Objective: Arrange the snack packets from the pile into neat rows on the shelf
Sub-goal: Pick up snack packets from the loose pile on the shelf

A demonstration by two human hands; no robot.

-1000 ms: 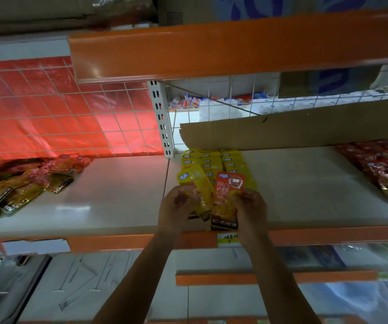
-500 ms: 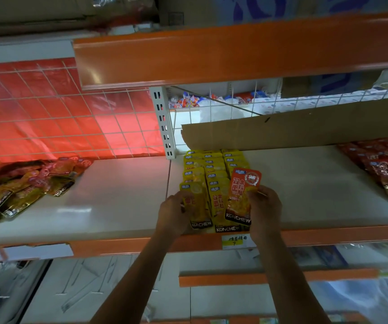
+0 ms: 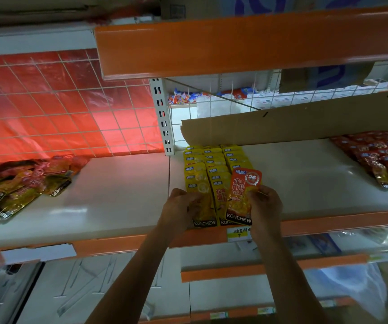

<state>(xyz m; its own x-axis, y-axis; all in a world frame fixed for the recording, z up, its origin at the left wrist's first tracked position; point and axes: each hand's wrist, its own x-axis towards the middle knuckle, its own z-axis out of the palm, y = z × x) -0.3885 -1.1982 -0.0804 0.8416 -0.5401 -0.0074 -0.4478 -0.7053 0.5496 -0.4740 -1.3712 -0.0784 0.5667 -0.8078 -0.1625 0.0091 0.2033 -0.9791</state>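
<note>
Nearest, at six o'clock, the right hand pinches the right edge of a flat orange-and-yellow foil snack packet between thumb and curled fingers. The packet lies tilted, its top leaning toward one o'clock, over the front of the rightmost row. At its nine o'clock the left hand curls its fingers onto the left edge of the front yellow foil packet, seemingly steadying it. These pouches look light, thin and limp, and their slick film would likely slide over neighbours. A pinch at a sealed side edge, then a flat press, seems the safest hold. Beyond, three overlapping rows of yellow packets run toward twelve on the white shelf board. The loose pile of orange and brown packets lies well apart at nine o'clock, and red packets lie at three. A brown cardboard strip stands behind.
</note>
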